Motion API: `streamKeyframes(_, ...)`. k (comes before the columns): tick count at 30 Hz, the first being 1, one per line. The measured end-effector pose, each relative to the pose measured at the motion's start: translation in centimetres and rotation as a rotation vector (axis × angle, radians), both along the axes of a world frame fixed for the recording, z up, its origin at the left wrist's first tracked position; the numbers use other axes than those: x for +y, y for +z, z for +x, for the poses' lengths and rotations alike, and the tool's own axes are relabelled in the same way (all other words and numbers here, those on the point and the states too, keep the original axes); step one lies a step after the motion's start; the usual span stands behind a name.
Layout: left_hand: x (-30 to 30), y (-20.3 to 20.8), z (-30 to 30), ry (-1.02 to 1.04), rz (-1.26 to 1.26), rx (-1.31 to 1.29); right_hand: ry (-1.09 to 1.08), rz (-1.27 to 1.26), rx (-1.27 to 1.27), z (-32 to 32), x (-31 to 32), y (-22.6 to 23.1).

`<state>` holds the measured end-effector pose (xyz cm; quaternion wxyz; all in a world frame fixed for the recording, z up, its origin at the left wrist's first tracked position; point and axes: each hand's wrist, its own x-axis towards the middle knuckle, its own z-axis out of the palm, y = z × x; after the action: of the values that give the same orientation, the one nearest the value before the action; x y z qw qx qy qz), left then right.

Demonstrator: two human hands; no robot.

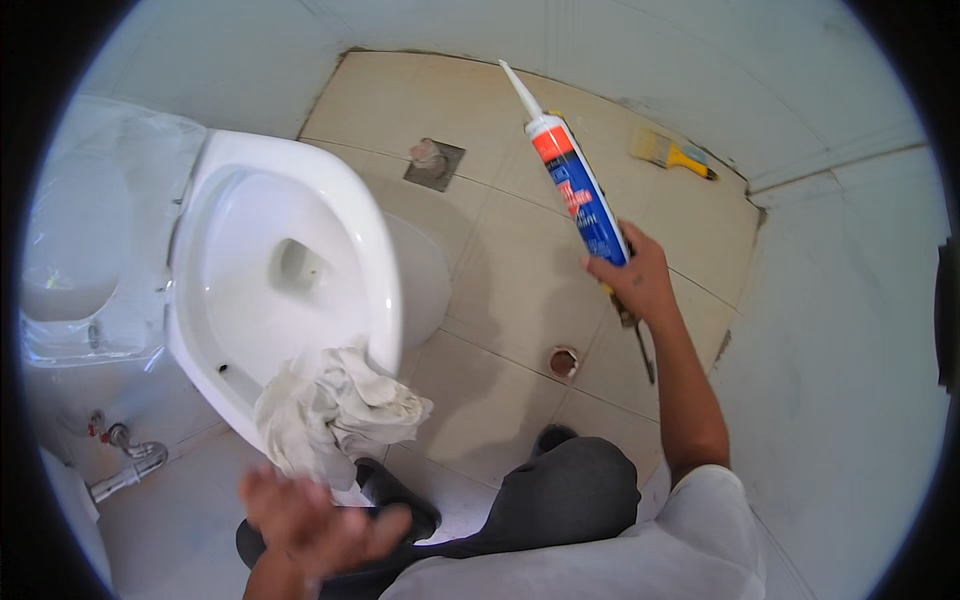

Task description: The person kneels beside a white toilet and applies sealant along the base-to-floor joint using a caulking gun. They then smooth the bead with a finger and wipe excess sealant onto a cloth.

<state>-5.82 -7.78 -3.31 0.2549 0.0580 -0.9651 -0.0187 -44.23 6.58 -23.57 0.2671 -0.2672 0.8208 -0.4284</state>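
Note:
My right hand [637, 275] is closed round the rear of a caulking gun [628, 314] loaded with a blue, white and red sealant cartridge [575, 190]. Its long white nozzle [520, 88] points up toward the far wall, clear of any surface. My left hand [318, 518], blurred by motion, is at the lower left with fingers apart and nothing visible in it. Just beyond it, a crumpled white cloth [340, 410] drapes over the near rim of a white toilet bowl [382, 235].
A yellow-handled paintbrush [675, 155] lies by the far wall. The tiled floor [520, 270] has a square drain [435, 166] with a lump on it and a round pipe hole [564, 361]. Plastic covers the toilet's left part [110, 230]; metal pipework [135, 455] is at lower left.

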Motion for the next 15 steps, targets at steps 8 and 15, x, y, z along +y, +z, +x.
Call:
streamKeyframes(8, 7.7, -17.1, -2.3, 0.131, 1.136, -0.462, -0.203, -0.09, -0.182, 9.2, 11.2, 3.8)
streamKeyframes(15, 10.1, -31.5, -12.0, 0.071, 0.841, -0.494, -0.175, -0.444, -0.181, 7.4, 12.9, 7.0)
